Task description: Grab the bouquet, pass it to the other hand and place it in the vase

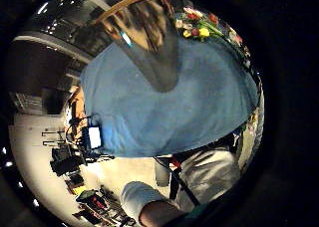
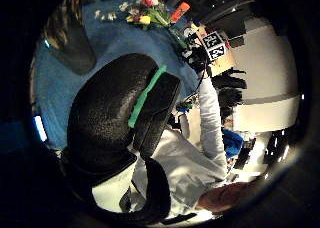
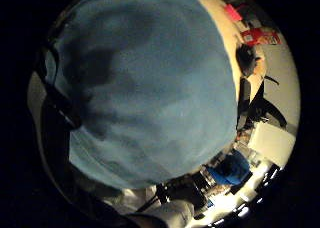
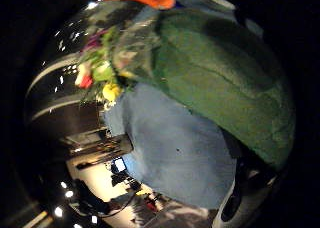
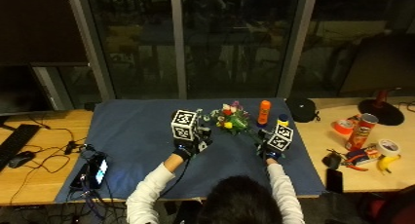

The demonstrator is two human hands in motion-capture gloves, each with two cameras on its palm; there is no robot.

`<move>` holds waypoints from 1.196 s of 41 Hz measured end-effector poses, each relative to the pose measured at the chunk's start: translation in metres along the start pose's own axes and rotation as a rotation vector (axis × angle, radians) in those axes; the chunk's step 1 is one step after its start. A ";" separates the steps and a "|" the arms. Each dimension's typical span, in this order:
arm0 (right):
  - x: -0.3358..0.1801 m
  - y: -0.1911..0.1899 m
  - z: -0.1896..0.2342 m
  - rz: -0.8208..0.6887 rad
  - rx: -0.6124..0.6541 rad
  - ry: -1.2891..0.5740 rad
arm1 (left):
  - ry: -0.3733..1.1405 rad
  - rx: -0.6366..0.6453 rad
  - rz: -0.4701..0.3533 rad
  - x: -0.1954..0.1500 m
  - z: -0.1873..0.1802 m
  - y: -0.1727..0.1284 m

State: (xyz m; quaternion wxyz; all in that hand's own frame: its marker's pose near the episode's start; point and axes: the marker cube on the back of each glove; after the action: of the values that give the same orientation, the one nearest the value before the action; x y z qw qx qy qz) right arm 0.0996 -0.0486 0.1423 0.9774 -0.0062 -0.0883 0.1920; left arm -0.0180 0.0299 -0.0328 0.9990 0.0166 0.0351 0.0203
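- I sit at a wooden table (image 5: 39, 185) half covered by a blue cloth (image 5: 136, 131), facing tall dark windows (image 5: 195, 44) at night.
- The bouquet (image 5: 231, 120) lies on the cloth between my two hands, its red, yellow and white blooms pointing toward the glass, its stems toward my right hand (image 5: 272, 148).
- My right hand rests at the stem end; I cannot tell whether its fingers pinch the stems.
- My left hand (image 5: 185, 146) hovers over the cloth beside the vase (image 1: 149, 43), a dark glossy vessel seen from the left palm; its fingers hold nothing, as far as the thumb-side view shows.
- An orange bottle (image 5: 264, 112) stands just beyond the flowers.
- At the table's right end: a red crisp tube (image 5: 363, 131), tape rolls (image 5: 387, 147), a banana (image 5: 387, 163).
- At the left: a keyboard (image 5: 14, 139), mouse (image 5: 19, 159), a lit phone (image 5: 97, 170).
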 end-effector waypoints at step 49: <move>-0.182 0.069 -0.050 -0.619 0.178 -1.198 | 1.269 0.569 0.178 0.142 -0.082 -0.124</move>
State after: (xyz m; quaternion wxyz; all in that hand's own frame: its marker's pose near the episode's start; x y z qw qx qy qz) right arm -0.0829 -0.0522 0.0589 0.7666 0.2071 -0.5960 -0.1196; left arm 0.1223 -0.0856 -0.1290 0.7370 0.2652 0.6140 0.0977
